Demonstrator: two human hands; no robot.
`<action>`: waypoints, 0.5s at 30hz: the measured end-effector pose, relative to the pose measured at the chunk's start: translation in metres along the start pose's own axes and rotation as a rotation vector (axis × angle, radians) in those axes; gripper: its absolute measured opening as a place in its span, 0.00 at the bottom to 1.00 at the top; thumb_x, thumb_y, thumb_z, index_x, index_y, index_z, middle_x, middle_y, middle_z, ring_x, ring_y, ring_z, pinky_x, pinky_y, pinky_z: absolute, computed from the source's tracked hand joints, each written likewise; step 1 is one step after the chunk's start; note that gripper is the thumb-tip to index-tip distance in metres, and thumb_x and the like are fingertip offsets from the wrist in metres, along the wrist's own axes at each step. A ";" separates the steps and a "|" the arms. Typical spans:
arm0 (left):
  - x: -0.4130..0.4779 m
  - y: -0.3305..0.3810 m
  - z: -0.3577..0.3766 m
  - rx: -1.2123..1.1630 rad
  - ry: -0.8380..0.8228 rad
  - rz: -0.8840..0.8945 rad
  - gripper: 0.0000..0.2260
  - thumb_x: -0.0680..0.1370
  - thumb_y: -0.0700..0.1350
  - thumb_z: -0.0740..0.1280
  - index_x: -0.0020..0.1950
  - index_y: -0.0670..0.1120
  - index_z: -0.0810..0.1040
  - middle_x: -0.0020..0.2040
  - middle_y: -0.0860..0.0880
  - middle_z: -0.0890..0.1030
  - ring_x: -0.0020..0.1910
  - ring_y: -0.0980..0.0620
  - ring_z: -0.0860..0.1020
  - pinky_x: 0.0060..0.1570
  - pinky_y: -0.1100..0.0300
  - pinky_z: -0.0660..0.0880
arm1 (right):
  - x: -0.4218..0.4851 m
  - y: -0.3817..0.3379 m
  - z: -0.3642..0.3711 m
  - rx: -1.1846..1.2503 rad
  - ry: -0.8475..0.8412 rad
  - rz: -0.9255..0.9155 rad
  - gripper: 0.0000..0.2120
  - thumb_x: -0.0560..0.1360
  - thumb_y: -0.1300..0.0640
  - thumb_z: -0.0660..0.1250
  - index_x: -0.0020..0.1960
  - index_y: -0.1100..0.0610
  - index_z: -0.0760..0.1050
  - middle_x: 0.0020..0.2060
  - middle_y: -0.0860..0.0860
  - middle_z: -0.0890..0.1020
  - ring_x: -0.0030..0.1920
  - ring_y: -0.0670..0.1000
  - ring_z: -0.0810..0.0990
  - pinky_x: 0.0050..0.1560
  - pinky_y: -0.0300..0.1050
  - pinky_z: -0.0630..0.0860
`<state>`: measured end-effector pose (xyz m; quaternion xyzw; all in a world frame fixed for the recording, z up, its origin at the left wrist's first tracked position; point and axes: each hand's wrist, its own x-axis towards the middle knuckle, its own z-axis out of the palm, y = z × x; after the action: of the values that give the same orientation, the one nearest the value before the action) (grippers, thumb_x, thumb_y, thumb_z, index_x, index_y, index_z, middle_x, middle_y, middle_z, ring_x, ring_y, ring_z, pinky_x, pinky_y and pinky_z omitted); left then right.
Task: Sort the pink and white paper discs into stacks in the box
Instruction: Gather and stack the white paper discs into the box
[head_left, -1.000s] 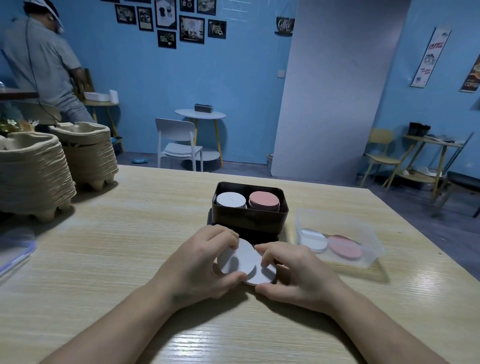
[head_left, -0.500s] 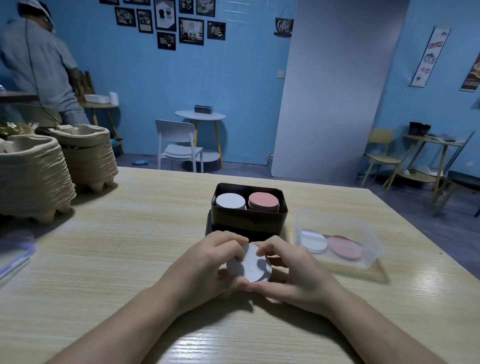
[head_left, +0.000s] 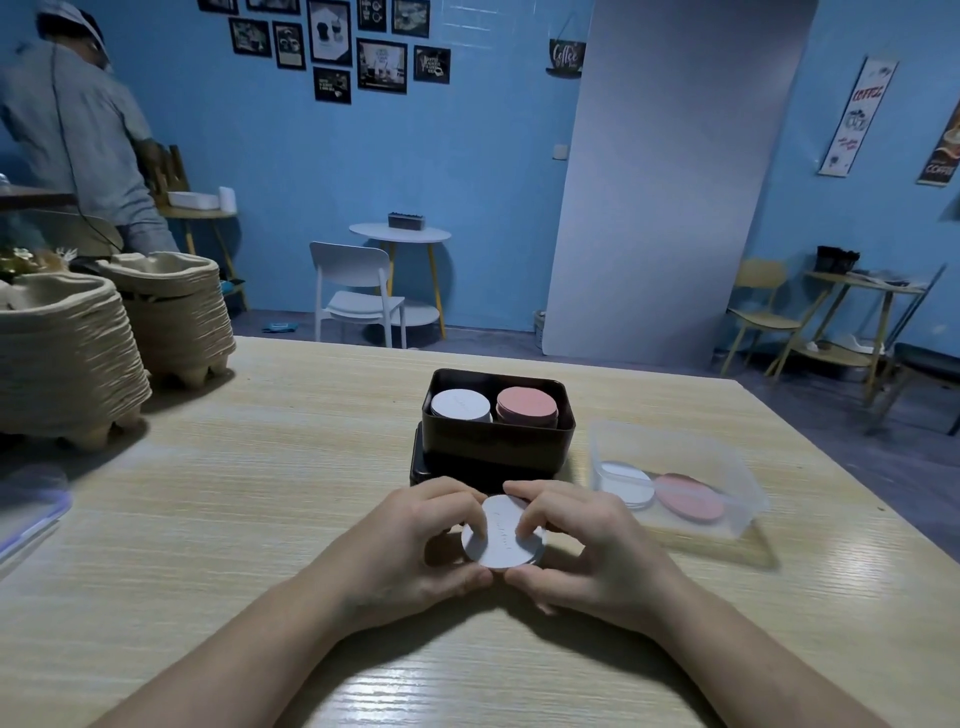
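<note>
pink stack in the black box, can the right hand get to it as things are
Probably yes: the black box is open on top, and the pink stack sits beyond the right hand with nothing between. That hand is busy pinching white discs, though.

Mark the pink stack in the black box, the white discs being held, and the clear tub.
pink stack (head_left: 526, 404), head view, top disc's face.
white discs (head_left: 501, 540), head view, bare centre of the top disc.
clear tub (head_left: 660, 452), head view, far wall.
</note>
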<state>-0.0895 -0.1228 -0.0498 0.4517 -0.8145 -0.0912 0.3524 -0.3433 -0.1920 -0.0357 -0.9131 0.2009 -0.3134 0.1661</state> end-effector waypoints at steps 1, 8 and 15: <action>0.000 0.001 0.000 0.006 0.006 0.001 0.12 0.75 0.62 0.74 0.52 0.57 0.78 0.62 0.61 0.77 0.61 0.59 0.78 0.54 0.58 0.79 | 0.000 0.000 0.000 -0.016 0.002 -0.008 0.14 0.73 0.43 0.78 0.49 0.46 0.76 0.67 0.50 0.81 0.72 0.41 0.74 0.63 0.46 0.78; 0.002 0.007 0.000 0.070 0.083 0.106 0.12 0.74 0.55 0.77 0.52 0.54 0.79 0.62 0.56 0.78 0.58 0.59 0.79 0.48 0.64 0.80 | 0.000 -0.001 0.002 -0.166 -0.032 -0.076 0.13 0.73 0.43 0.75 0.48 0.48 0.76 0.72 0.48 0.77 0.69 0.46 0.78 0.60 0.44 0.79; 0.003 0.004 0.000 0.122 0.069 0.088 0.12 0.71 0.50 0.82 0.49 0.54 0.82 0.64 0.53 0.82 0.60 0.55 0.81 0.53 0.57 0.82 | 0.000 -0.002 0.003 -0.190 -0.010 -0.133 0.13 0.75 0.42 0.75 0.52 0.48 0.76 0.71 0.51 0.77 0.66 0.51 0.81 0.56 0.46 0.82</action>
<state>-0.0933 -0.1226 -0.0465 0.4392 -0.8249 -0.0100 0.3558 -0.3408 -0.1903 -0.0372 -0.9376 0.1678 -0.2989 0.0583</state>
